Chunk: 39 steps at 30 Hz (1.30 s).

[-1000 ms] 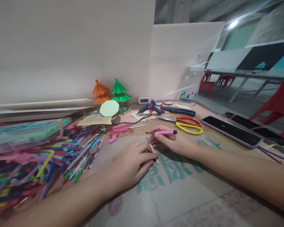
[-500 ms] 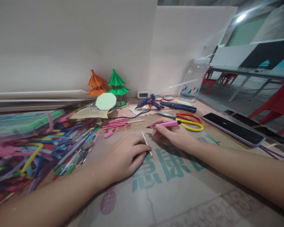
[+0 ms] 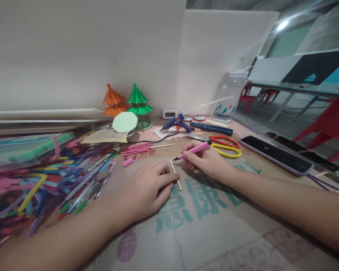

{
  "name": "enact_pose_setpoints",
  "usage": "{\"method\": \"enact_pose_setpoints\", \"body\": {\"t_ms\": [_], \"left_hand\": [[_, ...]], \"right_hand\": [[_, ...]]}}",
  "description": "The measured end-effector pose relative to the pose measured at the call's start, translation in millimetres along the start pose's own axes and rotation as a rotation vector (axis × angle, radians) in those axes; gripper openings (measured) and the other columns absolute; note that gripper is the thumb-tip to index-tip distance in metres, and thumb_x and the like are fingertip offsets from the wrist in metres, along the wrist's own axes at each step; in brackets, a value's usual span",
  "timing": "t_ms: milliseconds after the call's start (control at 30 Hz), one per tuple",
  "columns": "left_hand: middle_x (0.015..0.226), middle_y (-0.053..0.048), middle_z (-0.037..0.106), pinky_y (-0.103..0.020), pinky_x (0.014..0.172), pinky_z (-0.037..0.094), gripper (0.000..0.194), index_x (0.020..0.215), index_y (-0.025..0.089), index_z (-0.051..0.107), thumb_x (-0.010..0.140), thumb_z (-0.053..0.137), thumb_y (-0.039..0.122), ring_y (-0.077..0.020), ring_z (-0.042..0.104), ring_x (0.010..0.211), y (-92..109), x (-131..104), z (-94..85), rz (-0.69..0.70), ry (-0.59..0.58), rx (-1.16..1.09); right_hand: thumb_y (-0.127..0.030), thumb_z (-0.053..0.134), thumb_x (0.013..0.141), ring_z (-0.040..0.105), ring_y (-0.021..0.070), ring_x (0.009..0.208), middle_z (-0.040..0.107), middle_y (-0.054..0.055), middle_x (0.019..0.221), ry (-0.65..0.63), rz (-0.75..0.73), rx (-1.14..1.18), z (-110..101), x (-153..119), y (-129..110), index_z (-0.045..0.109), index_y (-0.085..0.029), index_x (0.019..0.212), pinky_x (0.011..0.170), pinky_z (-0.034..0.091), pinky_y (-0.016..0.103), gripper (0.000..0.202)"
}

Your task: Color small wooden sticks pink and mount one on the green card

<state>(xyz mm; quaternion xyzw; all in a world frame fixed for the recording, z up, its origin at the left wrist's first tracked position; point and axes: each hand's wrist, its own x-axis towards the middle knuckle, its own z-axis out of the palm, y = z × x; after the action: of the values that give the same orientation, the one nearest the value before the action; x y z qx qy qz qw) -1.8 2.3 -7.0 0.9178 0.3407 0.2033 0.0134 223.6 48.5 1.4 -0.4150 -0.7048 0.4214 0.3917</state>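
My right hand (image 3: 205, 162) grips a pink marker (image 3: 197, 148) with its dark tip bare and pointing left, near the upper end of a short, pale wooden stick (image 3: 173, 168). My left hand (image 3: 151, 184) lies palm down on the cardboard sheet (image 3: 214, 241), its fingertips curled over the stick's middle and holding it. Just beyond my left hand lies the loose pink cap (image 3: 128, 162). A row of pink-coloured sticks (image 3: 138, 149) sits behind the cap, along with one plain stick.
Pipe cleaners and pens (image 3: 39, 184) heap up at left below a plastic case (image 3: 31, 150). Toward the wall stand two small pagodas, orange (image 3: 113, 99) and green (image 3: 138, 99), a glue gun (image 3: 177, 122), scissors (image 3: 224, 146) and a bottle (image 3: 228, 99). A phone (image 3: 277, 154) lies right.
The marker has tilted, and its tip has come down and left toward the stick's upper end. My left hand stays on the stick. The view has shifted slightly.
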Motion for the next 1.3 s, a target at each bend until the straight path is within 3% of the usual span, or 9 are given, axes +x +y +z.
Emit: {"method": "enact_pose_setpoints", "body": {"t_ms": [133,300,600,900,1300], "left_hand": [[0.102,-0.006,0.066,-0.034,0.084,0.05,0.031,0.119,0.026,0.073,0.099,0.05,0.023,-0.0198,0.061,0.094,-0.5,1.1,3.9,0.027,0.018,-0.042],[0.088,-0.005,0.062,-0.034,0.077,0.046,0.035,0.126,0.029,0.071,0.1,0.05,0.025,-0.0211,0.058,0.087,0.2,0.7,2.9,-0.015,-0.058,0.03],[0.092,-0.006,0.063,-0.035,0.079,0.045,0.037,0.131,0.029,0.069,0.1,0.049,0.026,-0.0221,0.058,0.089,0.0,2.6,-0.6,-0.043,-0.138,0.042],[0.093,-0.006,0.063,-0.036,0.08,0.046,0.037,0.132,0.029,0.069,0.1,0.049,0.027,-0.0224,0.058,0.091,-2.1,0.9,3.8,-0.035,-0.115,0.027],[0.09,-0.005,0.064,-0.033,0.079,0.049,0.035,0.127,0.029,0.072,0.099,0.051,0.024,-0.0214,0.061,0.09,4.5,4.0,-6.3,-0.023,-0.106,0.067]], "right_hand": [[-0.036,0.064,0.089,0.061,0.0123,0.057,0.065,-0.001,0.069,-0.013,0.033,0.028,-0.9,2.7,4.4,0.054,-0.019,0.093,0.048,0.046,0.022,0.02],[-0.035,0.062,0.091,0.058,0.0099,0.051,0.067,-0.001,0.069,-0.026,0.074,0.012,-2.1,4.9,5.5,0.053,-0.02,0.091,0.045,0.045,0.02,0.018],[-0.03,0.06,0.093,0.056,0.0085,0.047,0.063,-0.004,0.063,-0.028,0.139,-0.047,-2.3,8.0,2.4,0.054,-0.02,0.091,0.041,0.042,0.018,0.012],[-0.03,0.059,0.094,0.056,0.0081,0.048,0.066,-0.002,0.068,-0.037,0.133,-0.039,-2.3,8.0,4.1,0.054,-0.02,0.092,0.042,0.043,0.017,0.012],[-0.021,0.06,0.089,0.055,0.0089,0.045,0.067,0.0,0.063,-0.055,0.143,-0.055,-3.4,6.7,-1.0,0.053,-0.019,0.085,0.042,0.041,0.018,0.009]]}}
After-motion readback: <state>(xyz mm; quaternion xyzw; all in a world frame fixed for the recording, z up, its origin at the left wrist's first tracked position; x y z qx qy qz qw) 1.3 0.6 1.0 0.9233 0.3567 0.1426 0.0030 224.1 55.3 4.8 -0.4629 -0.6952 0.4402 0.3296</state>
